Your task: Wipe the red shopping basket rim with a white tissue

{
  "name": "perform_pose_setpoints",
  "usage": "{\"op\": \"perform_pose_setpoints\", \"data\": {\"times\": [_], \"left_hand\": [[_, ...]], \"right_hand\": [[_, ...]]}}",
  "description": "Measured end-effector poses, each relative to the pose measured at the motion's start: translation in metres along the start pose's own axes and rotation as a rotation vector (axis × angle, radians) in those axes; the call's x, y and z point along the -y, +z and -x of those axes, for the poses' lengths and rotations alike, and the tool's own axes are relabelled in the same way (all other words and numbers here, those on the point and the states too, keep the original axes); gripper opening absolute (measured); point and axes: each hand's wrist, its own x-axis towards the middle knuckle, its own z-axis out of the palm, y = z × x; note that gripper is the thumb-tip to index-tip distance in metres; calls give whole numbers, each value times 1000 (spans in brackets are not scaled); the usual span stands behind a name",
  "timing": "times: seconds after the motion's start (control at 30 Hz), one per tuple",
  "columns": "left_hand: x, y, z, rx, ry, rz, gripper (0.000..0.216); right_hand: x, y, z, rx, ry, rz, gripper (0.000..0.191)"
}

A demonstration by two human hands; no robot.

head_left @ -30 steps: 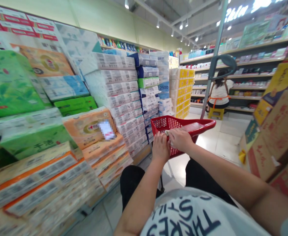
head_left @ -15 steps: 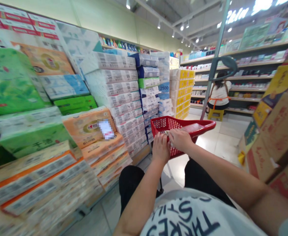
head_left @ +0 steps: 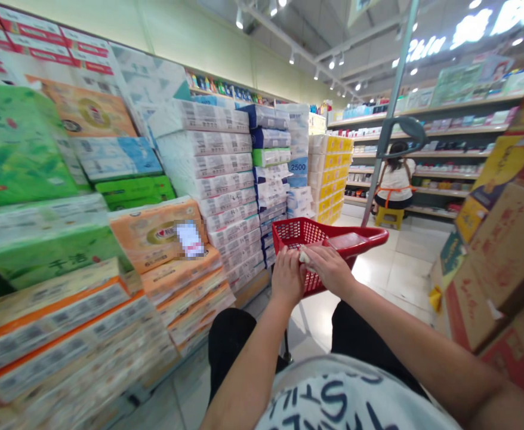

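Both hands are meeting low down in front, right at the near side of a red plastic shopping basket (head_left: 281, 234). The fingertips of the right hand (head_left: 330, 270) are pinching a tiny, crumpled whitish thing (head_left: 304, 257). It is sitting to the left of that hand, between the two hands. The left hand (head_left: 287, 278) is bending its fingers just beside it, and I cannot tell whether it is pinching too. The tiny thing may be a bit of paper or tissue; it is looking too small from here for me to say which way its long side is going.

The basket is lying just past the fingers, farther from the body, and it is partly hiding behind them. Its long side is running from left to right. The open, holey part is sitting past the left hand, so that hand is being the nearer one there. The smooth red handle (head_left: 355, 240) is sticking out to the right, and the right hand is being nearer to it. Stacked white tissue packs (head_left: 226, 164) are standing on the left, and cardboard boxes (head_left: 490, 263) are leaning in on the right, well apart from both hands.
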Motion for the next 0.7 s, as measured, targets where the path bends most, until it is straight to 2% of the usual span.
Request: {"op": "perform_pose_setpoints", "data": {"times": [0.2, 0.33, 0.4, 0.5, 0.53, 0.6, 0.7], "left_hand": [[4, -1, 1, 24, 10, -3, 34], [4, -2, 1, 26, -8, -4, 31], [3, -2, 1, 18, -5, -12, 30], [2, -2, 1, -4, 6, -21, 29], [2, -2, 2, -16, 7, -22, 29], [1, -3, 3, -33, 9, -23, 30], [2, -3, 4, -37, 16, -33, 33]], "right_hand": [[-6, -4, 13, 81, -95, 66, 52], [-17, -21, 1, 142, -110, -105, 47], [-23, -30, -14, 99, 0, -210, 46], [-30, -37, -35, 9, 226, -131, 46], [-31, -37, -40, 35, 262, -78, 46], [-26, -35, -46, 184, 265, -43, 47], [-11, -32, -48, 440, 190, -190, 52]]}}
